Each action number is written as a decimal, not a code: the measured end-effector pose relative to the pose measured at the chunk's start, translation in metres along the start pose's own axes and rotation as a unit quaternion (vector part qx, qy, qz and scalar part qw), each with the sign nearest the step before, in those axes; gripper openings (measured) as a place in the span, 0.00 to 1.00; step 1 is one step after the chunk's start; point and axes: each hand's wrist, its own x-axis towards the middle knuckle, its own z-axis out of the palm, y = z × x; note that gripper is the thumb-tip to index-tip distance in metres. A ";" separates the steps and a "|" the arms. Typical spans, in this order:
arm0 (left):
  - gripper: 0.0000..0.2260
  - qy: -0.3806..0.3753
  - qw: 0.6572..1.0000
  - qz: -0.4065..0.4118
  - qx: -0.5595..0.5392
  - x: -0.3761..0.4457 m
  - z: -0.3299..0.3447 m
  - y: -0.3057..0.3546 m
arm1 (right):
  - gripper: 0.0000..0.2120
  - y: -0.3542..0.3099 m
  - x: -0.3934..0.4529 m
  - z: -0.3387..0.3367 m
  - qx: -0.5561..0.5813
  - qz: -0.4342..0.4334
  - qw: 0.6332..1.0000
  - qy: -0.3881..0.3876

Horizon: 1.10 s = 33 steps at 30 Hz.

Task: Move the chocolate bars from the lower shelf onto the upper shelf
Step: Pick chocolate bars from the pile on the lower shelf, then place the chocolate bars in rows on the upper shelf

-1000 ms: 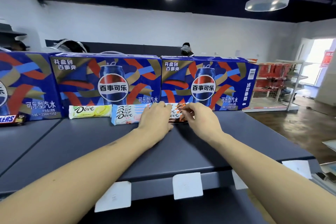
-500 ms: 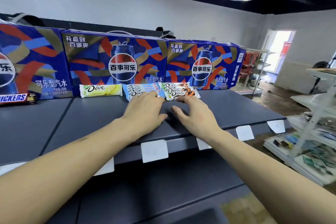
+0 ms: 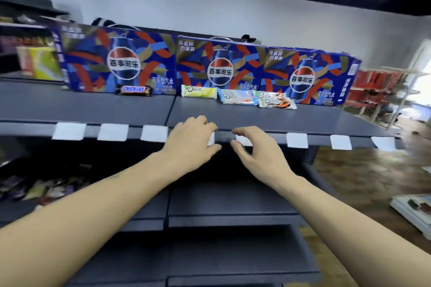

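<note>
1. Hovering at the front edge of the dark grey metal upper shelf [image 3: 233,115], the person's left hand [image 3: 191,141] and right hand [image 3: 258,150] both hold nothing, their fingers loosely curled and relaxed.
2. The four chocolate bars lie in a row at the back of that upper shelf, well apart from both hands: a brown Snickers bar [image 3: 134,90], a yellow-green Dove bar [image 3: 198,91], a light blue Dove bar [image 3: 238,97] and a white-and-orange Dove bar [image 3: 276,101].
3. The last three bars lie end to end, touching or nearly so; the Snickers bar sits apart to their left.
4. Three blue Pepsi cartons [image 3: 219,66] stand just behind the bars.
5. White price-tag holders [image 3: 297,140] line the shelf's front edge.
6. The dark lower shelf [image 3: 233,196] lies below the hands; blurred packets [image 3: 44,187] lie at its far left.
</note>
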 end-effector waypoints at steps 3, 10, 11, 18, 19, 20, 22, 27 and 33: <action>0.22 -0.010 1.000 -0.020 0.013 -0.050 -0.004 -0.012 | 0.14 -0.022 -0.027 0.023 0.038 -0.002 0.999 -0.021; 0.22 -0.079 0.990 -0.109 0.029 -0.154 0.019 -0.050 | 0.21 -0.062 -0.075 0.094 0.084 0.035 0.979 -0.181; 0.22 -0.082 0.989 -0.117 0.023 -0.161 0.024 -0.053 | 0.22 -0.064 -0.079 0.101 0.086 0.041 0.976 -0.196; 0.21 -0.107 0.976 -0.188 -0.002 -0.195 0.056 -0.104 | 0.23 -0.090 -0.081 0.174 0.083 0.032 0.960 -0.266; 0.21 -0.110 0.974 -0.198 -0.002 -0.198 0.061 -0.114 | 0.23 -0.093 -0.077 0.187 0.083 0.030 0.957 -0.277; 0.21 -0.114 0.972 -0.207 -0.004 -0.202 0.067 -0.124 | 0.22 -0.096 -0.074 0.199 0.082 0.028 0.954 -0.286; 0.21 -0.124 0.967 -0.223 -0.011 -0.207 0.078 -0.145 | 0.22 -0.101 -0.067 0.225 0.080 0.029 0.950 -0.302; 0.20 -0.129 0.960 -0.249 -0.020 -0.208 0.109 -0.204 | 0.23 -0.113 -0.046 0.294 0.075 0.034 0.937 -0.340; 0.20 -0.138 0.954 -0.262 -0.048 -0.194 0.155 -0.264 | 0.24 -0.118 -0.025 0.370 0.057 0.028 0.935 -0.348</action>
